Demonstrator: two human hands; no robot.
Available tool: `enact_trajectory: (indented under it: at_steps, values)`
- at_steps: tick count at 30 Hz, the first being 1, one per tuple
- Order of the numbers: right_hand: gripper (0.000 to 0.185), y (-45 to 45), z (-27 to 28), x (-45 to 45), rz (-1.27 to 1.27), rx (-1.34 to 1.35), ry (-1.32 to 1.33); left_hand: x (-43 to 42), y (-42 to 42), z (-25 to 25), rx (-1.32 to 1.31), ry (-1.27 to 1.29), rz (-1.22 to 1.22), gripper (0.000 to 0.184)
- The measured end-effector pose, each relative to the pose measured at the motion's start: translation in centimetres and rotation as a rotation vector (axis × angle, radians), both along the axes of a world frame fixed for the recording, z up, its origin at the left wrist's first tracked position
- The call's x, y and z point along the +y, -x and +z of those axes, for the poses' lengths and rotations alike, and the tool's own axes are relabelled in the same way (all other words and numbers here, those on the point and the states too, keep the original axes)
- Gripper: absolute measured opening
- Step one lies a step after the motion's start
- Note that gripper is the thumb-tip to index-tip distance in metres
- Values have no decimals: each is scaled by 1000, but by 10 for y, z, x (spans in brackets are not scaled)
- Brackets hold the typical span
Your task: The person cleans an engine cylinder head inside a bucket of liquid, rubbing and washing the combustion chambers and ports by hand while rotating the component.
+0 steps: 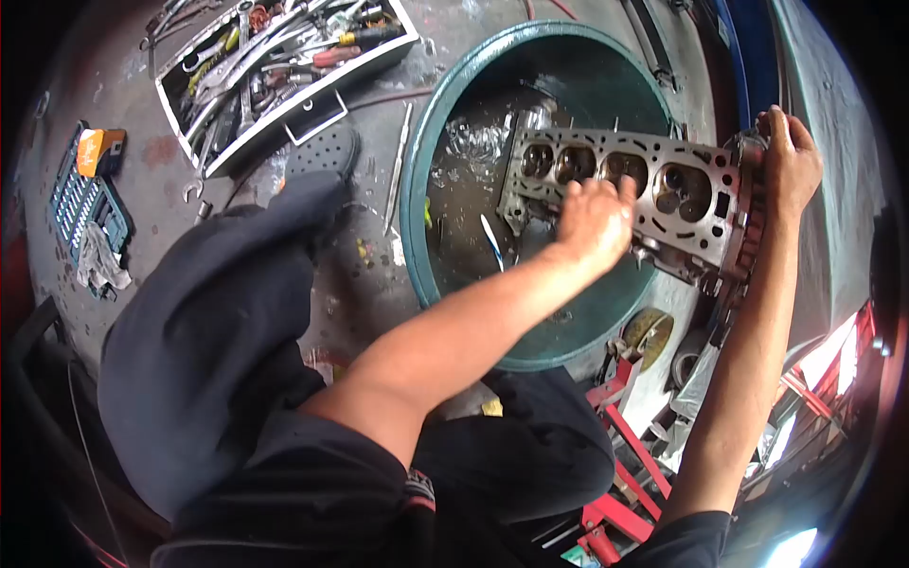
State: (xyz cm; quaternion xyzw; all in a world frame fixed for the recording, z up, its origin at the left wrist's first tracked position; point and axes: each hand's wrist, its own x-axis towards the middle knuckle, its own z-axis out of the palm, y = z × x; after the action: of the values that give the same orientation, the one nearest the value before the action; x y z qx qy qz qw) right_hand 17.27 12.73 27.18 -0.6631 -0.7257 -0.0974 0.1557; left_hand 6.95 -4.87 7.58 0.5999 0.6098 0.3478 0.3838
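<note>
A metal engine cylinder head (663,201) lies across the right side of a round green tub (413,204), its face with round chambers turned up. My left hand (595,225) is over the middle of that face, fingers bent down at a chamber; whether they hold anything is hidden. At the right end of the part, my right hand (792,161) has its fingers wrapped at the upper corner. Dark liquid and a thin white-and-blue object (492,242) show inside the tub, left of the metal part.
A drawer (284,123) full of wrenches and screwdrivers stands at the upper left. A socket set (68,204) lies at the far left. A long metal bar (398,170) rests beside the tub. Red metal frame (632,454) at lower right.
</note>
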Motion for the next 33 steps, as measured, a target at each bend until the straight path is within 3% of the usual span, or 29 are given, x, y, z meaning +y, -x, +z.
enact_trajectory:
  at_steps: [3,5,7,9,11,13,15,18,19,21,22,26,27,29,30,31,33]
  values:
    - [36,3,3,6,13,-31,-68,4,9,-3,70,35,-19,25]
    - [36,2,1,4,1,37,-23,6,-1,11,43,106,-187,24]
    - [36,-2,0,3,-9,65,17,-6,2,6,-80,-4,-81,25]
    - [36,6,6,-1,-23,-15,10,1,14,-13,72,70,-122,34]
    - [36,1,4,4,3,-19,-46,10,10,-2,16,233,-193,39]
    - [36,-1,3,6,-12,32,-5,8,7,19,-33,80,-231,38]
    - [37,-7,-4,3,-10,39,-5,5,9,8,-63,19,-116,36]
    - [38,-6,3,10,43,58,-46,6,11,-12,107,34,-103,30]
    - [38,-6,2,9,27,79,-38,11,5,-8,16,192,-187,30]
    - [37,-9,-1,8,-7,111,-16,9,14,21,-153,70,-250,32]
    - [37,-12,-1,9,-17,108,-14,7,6,16,-176,37,-164,37]
    - [36,-7,3,9,-3,62,-19,3,0,-19,159,-15,-77,29]
    - [37,-2,2,2,-26,67,-8,12,6,-1,44,196,-257,32]
    - [33,4,2,4,-46,87,-1,8,5,17,-111,-2,-165,34]
    - [33,2,3,5,-12,60,-5,2,-3,10,-78,-76,-24,34]
    - [33,-2,2,2,19,29,0,8,1,-3,4,33,-163,33]
    - [33,3,5,2,9,38,-23,3,13,-12,182,-51,-118,32]
